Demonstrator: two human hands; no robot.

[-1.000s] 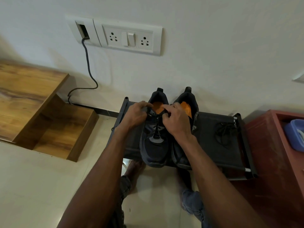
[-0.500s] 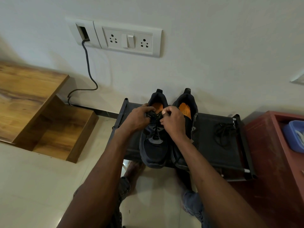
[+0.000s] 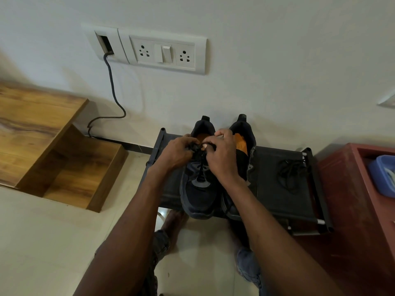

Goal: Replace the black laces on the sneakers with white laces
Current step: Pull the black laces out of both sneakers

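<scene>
Black fabric stretched on a low rack (image 3: 282, 189) carries the whole job, and it is the largest thing to mind: the person does well to keep both sneakers flat on it so nothing slides while the lace is worked. The left sneaker (image 3: 198, 195) sits at about six o'clock from the hands, toe toward the person, with the right sneaker (image 3: 242, 135) touching it at three o'clock, its orange insole showing and apparently already unlaced. A loose black lace (image 3: 289, 176) lies further toward three o'clock on the rack. On the left sneaker the black lace (image 3: 201, 163) is still threaded; the left hand (image 3: 177, 152) and right hand (image 3: 222, 159) both curl their fingers in on its top end near the tongue, pinching it. The knot looks like the step in hand: loosen it with small pulls, then draw the lace out eyelet by eyelet. No white laces can be made out.
</scene>
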